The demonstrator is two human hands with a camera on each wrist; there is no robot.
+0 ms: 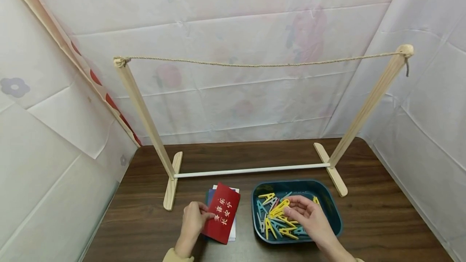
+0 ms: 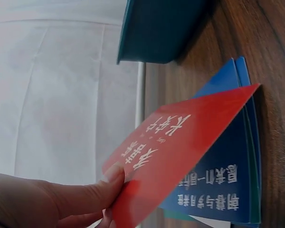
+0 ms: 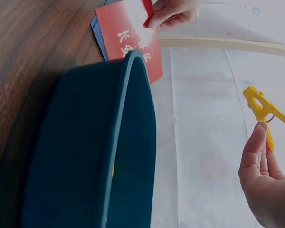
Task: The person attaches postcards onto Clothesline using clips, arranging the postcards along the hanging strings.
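Note:
My left hand (image 1: 194, 218) pinches the left edge of a red card (image 1: 223, 217) with white characters and lifts it off a small stack of blue and white cards (image 2: 228, 166); thumb and fingertips (image 2: 111, 178) show on its corner. My right hand (image 1: 306, 215) is inside the dark teal tray (image 1: 336, 217) and pinches a yellow clothespin (image 1: 278, 208), seen raised in the right wrist view (image 3: 262, 111). Several yellow, blue and pink clothespins lie in the tray. Behind stands a wooden frame (image 1: 143, 112) with a rope (image 1: 262, 64) strung across its top.
The dark wooden table (image 1: 382, 213) is walled on three sides by white floral sheeting. The frame's feet and a white crossbar (image 1: 251, 170) sit just beyond the cards and tray. The tray's outer wall (image 3: 85, 152) fills the right wrist view.

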